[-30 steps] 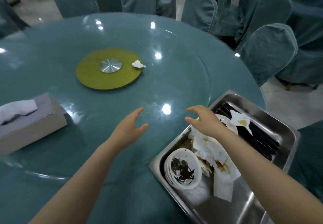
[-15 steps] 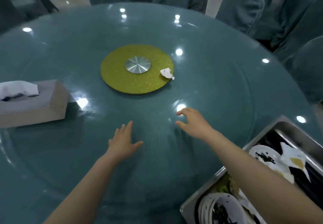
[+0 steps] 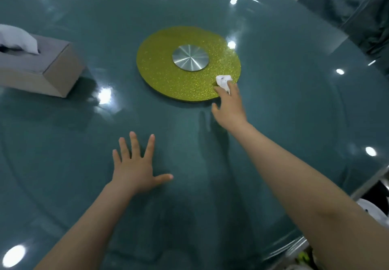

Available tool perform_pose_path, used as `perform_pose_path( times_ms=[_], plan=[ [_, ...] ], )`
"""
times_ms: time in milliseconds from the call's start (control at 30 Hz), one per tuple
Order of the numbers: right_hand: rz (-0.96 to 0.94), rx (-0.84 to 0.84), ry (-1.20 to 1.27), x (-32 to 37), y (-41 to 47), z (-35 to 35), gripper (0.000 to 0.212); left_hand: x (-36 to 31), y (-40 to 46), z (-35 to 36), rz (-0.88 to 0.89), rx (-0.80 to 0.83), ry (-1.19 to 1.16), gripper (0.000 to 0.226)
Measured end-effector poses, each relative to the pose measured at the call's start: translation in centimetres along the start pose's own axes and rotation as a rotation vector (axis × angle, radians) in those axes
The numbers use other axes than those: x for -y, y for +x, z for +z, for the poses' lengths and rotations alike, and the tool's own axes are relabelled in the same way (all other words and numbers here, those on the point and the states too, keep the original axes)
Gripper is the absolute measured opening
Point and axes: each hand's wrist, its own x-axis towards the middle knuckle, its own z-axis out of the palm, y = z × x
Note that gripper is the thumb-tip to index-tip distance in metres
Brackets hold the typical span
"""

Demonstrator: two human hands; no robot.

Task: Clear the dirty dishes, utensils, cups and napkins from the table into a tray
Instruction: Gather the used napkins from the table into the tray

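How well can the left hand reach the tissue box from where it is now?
Probably yes. The left hand lies flat and empty on the glass table, and only bare glass lies between it and the tissue box at far left, though it would need a long stretch.

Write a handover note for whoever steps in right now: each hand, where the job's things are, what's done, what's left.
Right hand: stretched out to the crumpled napkin on the near-right edge of the yellow disc; fingertips on it, grip not clearly closed yet.
Left hand: open, empty, flat on the glass table.
Tray: at the table's right edge, only its corner in view, with something white inside.
Done: no dishes, cups or utensils show on the visible table.
Left: pinch the napkin, carry it to the tray, drop it in.
The tissue box at the far left looks like a fixture; probably leave it.
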Motion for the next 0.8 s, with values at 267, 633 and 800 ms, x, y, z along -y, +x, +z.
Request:
perform_pose_path(
  times_ms=[267,633,800],
  plan=[
    [0.035,0.099,-0.227,1.4,2.6,2.2,0.048,5.9,1.8,-3.3,0.044,0.099,0.058,0.124],
    [-0.183,0.064,-0.318,3.2,-0.3,2.0,0.042,8.9,1.8,-7.3,-0.06,-0.033,0.219,0.097],
    [-0.202,0.217,-0.349,3.7,-5.0,1.5,0.045,6.9,-1.9,-4.8,-0.047,-0.101,0.034,0.085]
  ],
)
